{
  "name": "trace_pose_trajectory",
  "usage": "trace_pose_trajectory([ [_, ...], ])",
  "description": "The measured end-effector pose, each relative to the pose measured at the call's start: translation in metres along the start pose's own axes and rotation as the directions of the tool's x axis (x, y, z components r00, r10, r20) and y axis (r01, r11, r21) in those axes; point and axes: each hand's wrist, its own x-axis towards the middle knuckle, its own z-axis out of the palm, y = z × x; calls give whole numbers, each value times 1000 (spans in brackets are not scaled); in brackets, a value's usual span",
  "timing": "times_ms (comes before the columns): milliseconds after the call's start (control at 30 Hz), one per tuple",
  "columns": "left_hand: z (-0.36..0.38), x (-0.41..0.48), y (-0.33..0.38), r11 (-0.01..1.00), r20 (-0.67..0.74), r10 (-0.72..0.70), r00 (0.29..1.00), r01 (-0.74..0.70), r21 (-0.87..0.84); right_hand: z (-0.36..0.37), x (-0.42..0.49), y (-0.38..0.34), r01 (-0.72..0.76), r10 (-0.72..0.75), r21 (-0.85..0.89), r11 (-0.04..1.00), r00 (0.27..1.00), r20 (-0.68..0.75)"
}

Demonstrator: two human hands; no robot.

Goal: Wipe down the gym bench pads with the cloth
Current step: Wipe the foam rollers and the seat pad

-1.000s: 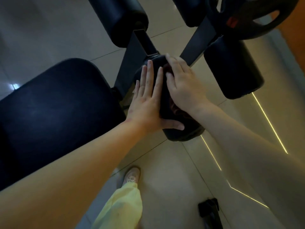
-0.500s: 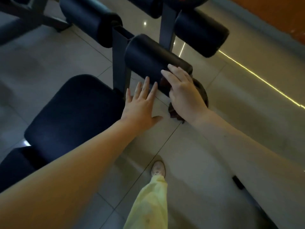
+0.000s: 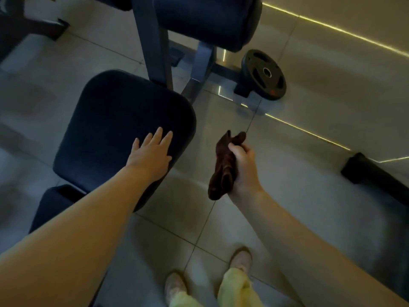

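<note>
Nearest to me, at the bottom of the frame, I see two light shoes point(image 3: 241, 259) and pale yellow trouser legs point(image 3: 234, 286) standing on the grey tiled floor point(image 3: 309, 129). From the lower left my left forearm reaches up to the left hand point(image 3: 151, 155), which lies flat and open, fingers spread, palm down on the near right part of the dark seat pad point(image 3: 115, 120) of the bench; it grips nothing. From the lower right my right arm reaches to the right hand point(image 3: 242, 167), closed in a fist around the dark brown cloth point(image 3: 223, 171). The cloth is bunched, one end sticking up above the fist and the other hanging below it, held in the air over the floor just right of the seat pad and not touching it. A second dark pad point(image 3: 53, 204) shows at the left edge, just below the seat pad. Farther up, the grey metal frame point(image 3: 152, 41) of the bench rises beyond the seat pad, with a thick dark roller pad point(image 3: 205, 18) at the top centre. To the right of the frame a black weight plate point(image 3: 263, 74) stands on the floor, and a thin bright light strip point(image 3: 332, 29) crosses the upper right.
</note>
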Motion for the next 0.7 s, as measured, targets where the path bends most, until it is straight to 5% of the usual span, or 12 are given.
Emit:
trace_pose_trajectory([
  [133,38,33,-11,993,-44,51,998,-46,112,8,37,53,-45,34,248,968,998,49],
  [300,84,77,-44,973,-85,86,993,-66,223,19,88,94,18,-34,283,959,998,50],
  [467,132,95,-73,973,-432,232,871,-211,96,28,127,119,229,-239,142,963,969,64],
  [600,141,102,-82,956,-506,290,812,-270,115,46,145,162,639,-616,-200,743,769,169],
  [700,143,105,-86,945,-541,325,775,-285,159,65,151,199,735,-742,-352,580,655,147],
])
